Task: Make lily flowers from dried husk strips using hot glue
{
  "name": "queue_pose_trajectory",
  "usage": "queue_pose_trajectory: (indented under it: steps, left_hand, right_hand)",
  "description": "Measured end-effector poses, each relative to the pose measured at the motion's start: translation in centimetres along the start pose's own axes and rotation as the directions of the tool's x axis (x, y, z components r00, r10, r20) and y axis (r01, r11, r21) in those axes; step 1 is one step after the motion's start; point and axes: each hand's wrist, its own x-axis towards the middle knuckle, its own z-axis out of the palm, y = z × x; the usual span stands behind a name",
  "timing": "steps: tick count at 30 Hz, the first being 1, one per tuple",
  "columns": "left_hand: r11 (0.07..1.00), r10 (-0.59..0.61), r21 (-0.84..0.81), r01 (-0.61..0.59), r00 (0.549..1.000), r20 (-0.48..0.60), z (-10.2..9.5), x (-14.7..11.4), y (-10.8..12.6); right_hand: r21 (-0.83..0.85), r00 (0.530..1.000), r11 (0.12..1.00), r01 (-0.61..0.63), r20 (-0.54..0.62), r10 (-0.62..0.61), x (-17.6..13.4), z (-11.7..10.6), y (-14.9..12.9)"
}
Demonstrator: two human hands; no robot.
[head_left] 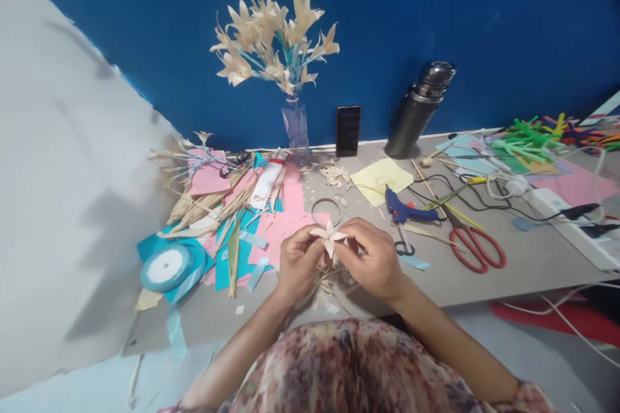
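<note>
Between my two hands, over the front part of the table, is a small cream flower (329, 237) with pointed petals spread like a star. My left hand (301, 264) pinches its left side between thumb and fingers. My right hand (372, 259) grips the right side the same way, fingers closed. The underside of the flower is hidden by my fingers. Just beyond the hands lies a roll of tape (326, 211), seen as a ring. A heap of dry husk scraps (329, 290) lies below the hands, near the table edge.
A clear bottle (296, 129) holds several husk flowers (271, 32). A phone (348, 131) and a flask (420, 110) stand by the blue wall. Right are a glue gun (409, 210), scissors (477, 248), cables and a power strip (576, 226). Left are a ribbon spool (165, 267), husks and coloured paper.
</note>
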Motion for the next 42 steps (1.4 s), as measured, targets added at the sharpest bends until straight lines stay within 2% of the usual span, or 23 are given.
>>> queue_pose_trajectory:
  steps: [4,12,16,18,20,22,25,29,31,33,37,42]
  left_hand:
    - [0.999,0.015,0.040,-0.015,1.000,0.007,-0.1,0.1,0.6]
    - [0.956,0.208,0.218,-0.198,0.978,-0.024,0.2,-0.4,0.5]
    - [0.945,0.239,0.241,-0.219,0.969,-0.057,0.0,-0.5,0.0]
    - [0.954,0.221,0.225,-0.200,0.972,-0.074,-0.1,-0.5,-0.1]
    - [0.968,0.180,0.194,-0.158,0.979,-0.100,-0.1,-0.6,-0.1]
    - [0.978,0.145,0.168,-0.123,0.982,-0.124,0.0,-0.7,-0.1]
    - [0.989,0.099,0.123,-0.083,0.987,-0.130,0.3,-0.7,0.2]
    - [0.989,-0.114,-0.105,0.106,0.991,-0.073,1.1,-0.5,0.8]
    - [0.940,-0.234,-0.258,0.222,0.972,-0.016,1.5,-0.5,1.1]
    - [0.888,-0.306,-0.349,0.298,0.951,0.032,1.9,-0.6,1.3]
    - [0.885,-0.318,-0.340,0.318,0.946,0.056,3.0,-0.7,1.2]
    - [0.949,-0.234,-0.217,0.228,0.972,-0.005,4.9,0.3,-0.3]
  right_hand:
    - [0.027,0.999,0.999,-0.040,0.003,0.040,-0.1,-0.1,0.0]
    - [0.076,0.994,0.991,-0.113,0.020,0.112,-0.1,0.1,-0.1]
    - [0.053,0.992,0.991,-0.126,-0.019,0.127,-0.3,0.5,-0.3]
    - [0.010,0.991,0.996,-0.087,-0.103,0.087,-0.4,0.6,-0.4]
    - [-0.072,0.986,0.997,0.008,-0.168,-0.020,-0.5,0.4,-0.4]
    - [-0.166,0.979,0.981,0.101,-0.158,-0.127,-0.6,0.1,-0.4]
    - [-0.254,0.979,0.956,0.146,-0.099,-0.176,-0.7,-0.3,-0.4]
    - [-0.313,0.970,0.935,0.164,-0.122,-0.211,-1.0,-0.8,-0.1]
    - [-0.358,0.961,0.919,0.166,-0.148,-0.231,-1.2,-1.1,0.4]
    - [-0.413,0.955,0.895,0.170,-0.157,-0.253,-1.2,-1.5,1.0]
    - [-0.533,0.956,0.831,0.159,-0.127,-0.264,-1.1,-2.3,2.6]
    - [-0.610,0.977,0.778,0.153,-0.028,-0.214,-0.6,-2.6,3.2]
